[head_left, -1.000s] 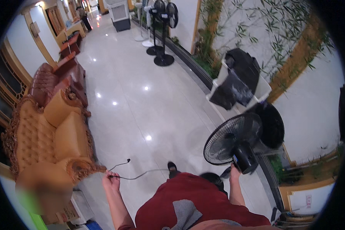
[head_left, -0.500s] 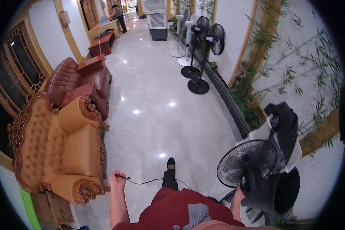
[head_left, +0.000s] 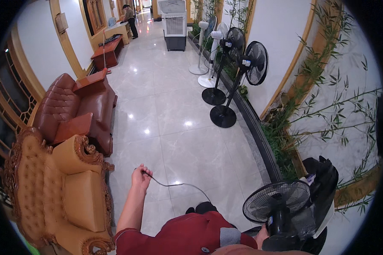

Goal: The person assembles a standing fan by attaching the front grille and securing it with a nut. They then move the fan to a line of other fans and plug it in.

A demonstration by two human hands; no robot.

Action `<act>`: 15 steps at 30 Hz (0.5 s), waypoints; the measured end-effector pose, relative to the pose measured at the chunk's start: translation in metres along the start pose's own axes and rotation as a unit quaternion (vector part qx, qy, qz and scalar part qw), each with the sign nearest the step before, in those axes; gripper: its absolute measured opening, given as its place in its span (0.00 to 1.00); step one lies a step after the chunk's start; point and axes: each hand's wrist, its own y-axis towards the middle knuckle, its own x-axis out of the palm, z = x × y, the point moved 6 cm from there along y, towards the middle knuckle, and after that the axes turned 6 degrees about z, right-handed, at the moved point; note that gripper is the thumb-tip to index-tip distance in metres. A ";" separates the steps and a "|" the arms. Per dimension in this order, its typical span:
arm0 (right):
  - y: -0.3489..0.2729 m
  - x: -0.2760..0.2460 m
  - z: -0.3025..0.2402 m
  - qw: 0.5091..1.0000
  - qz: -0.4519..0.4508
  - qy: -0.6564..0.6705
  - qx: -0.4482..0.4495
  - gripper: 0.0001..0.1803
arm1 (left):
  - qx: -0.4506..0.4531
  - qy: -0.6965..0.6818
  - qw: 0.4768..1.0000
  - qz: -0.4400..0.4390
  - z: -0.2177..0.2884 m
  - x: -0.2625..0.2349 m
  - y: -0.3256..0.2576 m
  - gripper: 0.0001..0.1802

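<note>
Where the marble floor [head_left: 178,127] runs down the hall, a tan sofa [head_left: 51,191] sits at the person's left, a brown sofa [head_left: 72,114] beyond it. Standing fans [head_left: 238,76] line the right wall. Low right, a black fan [head_left: 278,204] is held by the right hand [head_left: 264,233] at its neck (grip mostly hidden, fingers unclear). Left hand [head_left: 140,177], raised and well apart from the right, pinches the cord [head_left: 178,185], which droops toward the fan.
</note>
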 end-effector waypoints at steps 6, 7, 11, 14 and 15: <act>-0.032 0.031 -0.145 0.952 0.154 0.249 -0.084 0.25 | -0.021 -0.002 1.000 -0.012 -0.011 0.092 0.078 0.12; -0.040 0.034 -0.181 0.928 0.168 0.300 -0.141 0.22 | -0.017 0.004 1.000 -0.007 -0.013 0.103 0.094 0.12; -0.011 0.076 -0.287 0.974 0.148 0.161 -0.057 0.23 | -0.007 -0.002 1.000 0.001 -0.010 0.159 0.151 0.14; 0.011 0.104 -0.337 0.917 0.176 0.353 -0.055 0.20 | -0.015 -0.009 0.999 0.050 -0.006 0.204 0.175 0.15; 0.021 0.112 -0.355 0.916 0.187 0.352 -0.053 0.20 | -0.010 -0.013 0.999 0.042 -0.004 0.223 0.183 0.15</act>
